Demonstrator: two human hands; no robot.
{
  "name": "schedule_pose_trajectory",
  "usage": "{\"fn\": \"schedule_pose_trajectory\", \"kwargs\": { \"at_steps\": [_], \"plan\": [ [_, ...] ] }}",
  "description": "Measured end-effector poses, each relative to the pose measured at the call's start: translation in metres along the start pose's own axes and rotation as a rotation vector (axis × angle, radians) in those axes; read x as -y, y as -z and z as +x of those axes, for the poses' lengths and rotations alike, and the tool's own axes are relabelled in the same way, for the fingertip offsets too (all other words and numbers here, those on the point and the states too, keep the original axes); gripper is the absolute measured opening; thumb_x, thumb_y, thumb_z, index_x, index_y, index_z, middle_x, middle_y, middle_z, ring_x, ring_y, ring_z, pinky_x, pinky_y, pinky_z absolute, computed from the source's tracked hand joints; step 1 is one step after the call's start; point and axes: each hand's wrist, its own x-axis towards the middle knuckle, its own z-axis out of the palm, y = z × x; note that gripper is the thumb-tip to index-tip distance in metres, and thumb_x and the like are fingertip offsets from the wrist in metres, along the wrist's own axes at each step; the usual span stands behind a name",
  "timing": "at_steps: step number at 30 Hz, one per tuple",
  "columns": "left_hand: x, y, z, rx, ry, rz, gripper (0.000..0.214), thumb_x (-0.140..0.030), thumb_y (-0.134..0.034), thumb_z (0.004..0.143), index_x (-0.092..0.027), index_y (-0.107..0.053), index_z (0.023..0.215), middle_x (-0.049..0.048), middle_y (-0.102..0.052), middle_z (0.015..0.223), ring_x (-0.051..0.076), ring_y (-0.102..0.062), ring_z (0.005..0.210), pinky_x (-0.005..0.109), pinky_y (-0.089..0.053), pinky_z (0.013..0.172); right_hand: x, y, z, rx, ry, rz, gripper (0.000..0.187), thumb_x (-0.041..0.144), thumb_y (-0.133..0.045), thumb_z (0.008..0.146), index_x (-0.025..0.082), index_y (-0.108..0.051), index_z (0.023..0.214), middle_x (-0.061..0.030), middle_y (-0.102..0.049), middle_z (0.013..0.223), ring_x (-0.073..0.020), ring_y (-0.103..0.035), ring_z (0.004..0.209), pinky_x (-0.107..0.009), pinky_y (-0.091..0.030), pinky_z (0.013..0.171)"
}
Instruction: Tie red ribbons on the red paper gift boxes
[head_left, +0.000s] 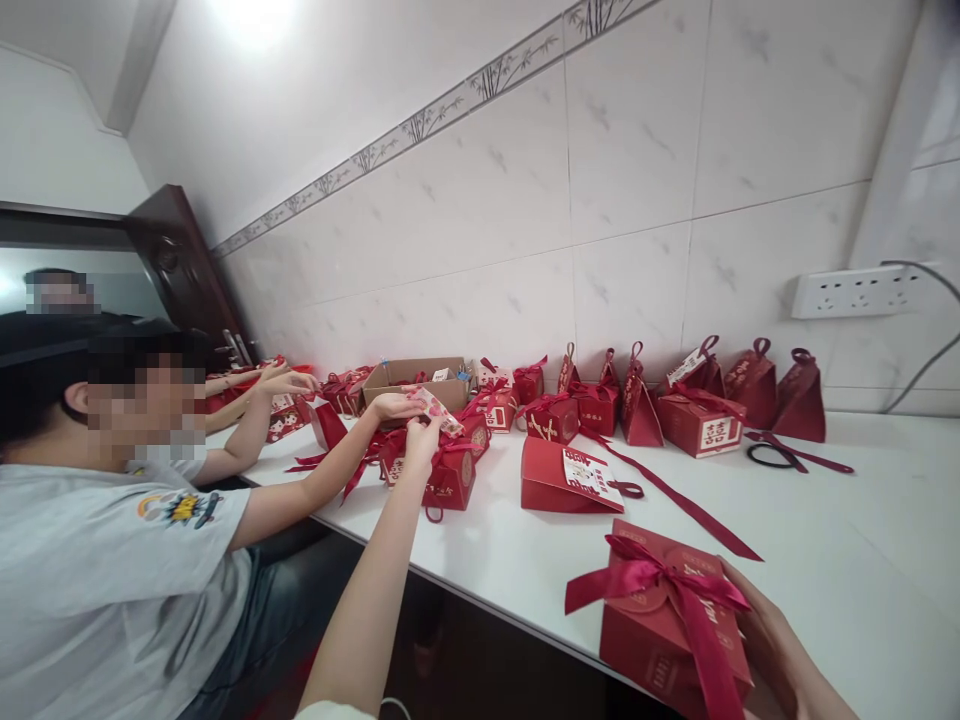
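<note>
My right hand [780,640] grips the right side of a red gift box [664,640] with a dark red satin bow on top, near the table's front edge. Stretched out to the left, my left hand [424,440] has its fingers closed on the lower edge of a small pink-and-white patterned packet [439,410]. A co-worker's hand [397,406] touches the same packet from the left. Beneath it stand red boxes [450,475] with ribbons. Between my hands a red box [551,478] with a white printed label lies on its side.
Along the tiled wall stand several red boxes [701,420] and triangular red boxes [801,400] with loops. A loose ribbon [686,500] and a black loop [772,456] lie on the white table [847,560]. An open cardboard carton [416,370] stands farther back. A co-worker [112,560] sits at left.
</note>
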Motion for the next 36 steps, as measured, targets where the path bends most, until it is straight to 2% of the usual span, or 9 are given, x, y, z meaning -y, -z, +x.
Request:
{"fn": "schedule_pose_trajectory", "kwargs": {
  "at_steps": [3, 7, 12, 15, 18, 21, 25, 30, 36],
  "plan": [
    [0.003, -0.005, 0.008, 0.037, 0.016, -0.048, 0.02, -0.028, -0.057, 0.09, -0.012, -0.058, 0.102, 0.0034, -0.061, 0.092, 0.011, -0.059, 0.073, 0.026, -0.053, 0.063, -0.003, 0.004, 0.001, 0.058, 0.022, -0.024, 0.084, 0.044, -0.066, 0.077, 0.031, -0.017, 0.145, -0.0132, -0.036, 0.148, -0.0346, -0.051, 0.122, -0.036, -0.055, 0.09],
    [-0.001, -0.014, -0.001, 0.1, -0.037, -0.186, 0.013, -0.024, -0.057, 0.089, -0.011, -0.057, 0.092, -0.0011, -0.057, 0.078, 0.007, -0.052, 0.058, 0.019, -0.046, 0.051, 0.002, 0.003, 0.0, 0.018, 0.048, -0.057, 0.083, 0.043, -0.067, 0.077, 0.032, -0.02, 0.145, -0.0111, -0.038, 0.147, -0.0333, -0.049, 0.124, -0.033, -0.055, 0.089],
    [-0.002, -0.038, -0.059, 0.263, -0.141, -0.394, 0.022, -0.02, -0.075, 0.069, -0.012, -0.054, 0.07, -0.0045, -0.053, 0.059, 0.004, -0.047, 0.05, 0.017, -0.04, 0.049, 0.023, -0.006, -0.004, -0.067, 0.012, -0.052, 0.085, 0.051, -0.067, 0.074, 0.031, -0.024, 0.145, -0.012, -0.043, 0.143, -0.0341, -0.054, 0.119, -0.037, -0.056, 0.087],
    [0.002, -0.057, -0.106, 0.269, -0.166, -0.486, 0.029, -0.027, -0.078, 0.061, -0.014, -0.052, 0.061, -0.0037, -0.052, 0.054, 0.006, -0.048, 0.048, 0.019, -0.04, 0.048, 0.035, -0.01, -0.006, -0.091, -0.017, -0.058, 0.084, 0.05, -0.068, 0.073, 0.031, -0.026, 0.144, -0.0129, -0.044, 0.141, -0.0344, -0.055, 0.118, -0.041, -0.053, 0.09],
    [0.003, -0.072, -0.15, 0.234, -0.188, -0.592, 0.026, -0.031, -0.075, 0.063, -0.015, -0.055, 0.069, -0.0032, -0.055, 0.06, 0.006, -0.051, 0.052, 0.019, -0.042, 0.052, 0.046, -0.011, -0.008, -0.084, -0.069, -0.074, 0.083, 0.053, -0.064, 0.076, 0.032, -0.021, 0.144, -0.0126, -0.038, 0.145, -0.0328, -0.05, 0.123, -0.042, -0.05, 0.095],
    [0.004, -0.082, -0.185, 0.275, -0.246, -0.689, 0.021, -0.033, -0.07, 0.073, -0.017, -0.061, 0.084, -0.0039, -0.056, 0.064, 0.006, -0.052, 0.056, 0.019, -0.046, 0.058, 0.054, -0.011, -0.009, -0.051, -0.084, -0.079, 0.083, 0.054, -0.063, 0.077, 0.032, -0.018, 0.144, -0.0122, -0.034, 0.148, -0.0316, -0.046, 0.127, -0.043, -0.048, 0.097],
    [0.006, -0.084, -0.219, 0.321, -0.303, -0.575, 0.026, -0.042, -0.06, 0.084, -0.019, -0.062, 0.097, -0.003, -0.054, 0.063, 0.008, -0.053, 0.06, 0.02, -0.049, 0.064, 0.054, -0.009, -0.009, -0.039, -0.073, -0.076, 0.087, 0.053, -0.065, 0.075, 0.033, -0.017, 0.145, -0.0108, -0.029, 0.15, -0.0308, -0.044, 0.129, -0.045, -0.045, 0.101],
    [0.01, -0.075, -0.242, 0.282, -0.419, -0.436, 0.038, -0.041, -0.059, 0.086, -0.025, -0.046, 0.118, -0.0002, -0.06, 0.087, 0.011, -0.062, 0.076, 0.023, -0.053, 0.072, 0.047, -0.005, -0.007, -0.016, -0.049, -0.075, 0.09, 0.048, -0.068, 0.075, 0.032, -0.015, 0.145, -0.0124, -0.027, 0.151, -0.031, -0.045, 0.129, -0.045, -0.047, 0.1],
    [0.01, -0.075, -0.247, 0.226, -0.525, -0.302, 0.038, -0.033, -0.06, 0.086, -0.026, -0.037, 0.115, 0.003, -0.056, 0.102, 0.013, -0.064, 0.079, 0.026, -0.054, 0.072, 0.044, -0.002, -0.005, 0.027, -0.048, -0.021, 0.091, 0.042, -0.071, 0.074, 0.033, -0.014, 0.145, -0.011, -0.027, 0.15, -0.0303, -0.044, 0.129, -0.047, -0.045, 0.102]
  ]
}}
